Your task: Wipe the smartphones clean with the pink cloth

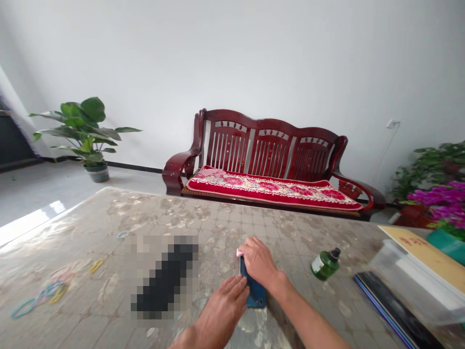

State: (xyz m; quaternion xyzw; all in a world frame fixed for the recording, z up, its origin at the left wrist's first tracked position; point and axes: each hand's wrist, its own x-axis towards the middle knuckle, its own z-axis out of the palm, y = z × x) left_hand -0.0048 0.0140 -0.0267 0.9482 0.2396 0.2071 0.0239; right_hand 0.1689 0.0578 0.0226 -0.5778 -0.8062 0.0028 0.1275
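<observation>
A dark blue phone (257, 293) lies on the patterned tablecloth in front of me, its camera end toward me. My left hand (225, 301) reaches in from the lower left, fingers stretched out together and resting on the phone's left side. At the far end of the phone, my right hand (258, 260) is closed over a small pale pink piece (239, 252). Only the tip of that piece shows past the fingers, so its kind is hidden. The right hand covers the phone's far part.
A pixelated dark oblong (165, 278) lies left of my hands. Coloured bands (47, 295) are farther left. To the right are a green bottle (326, 264), a dark flat stack (395, 308) and a clear plastic box (407, 276). A wooden bench (269, 150) stands beyond the table.
</observation>
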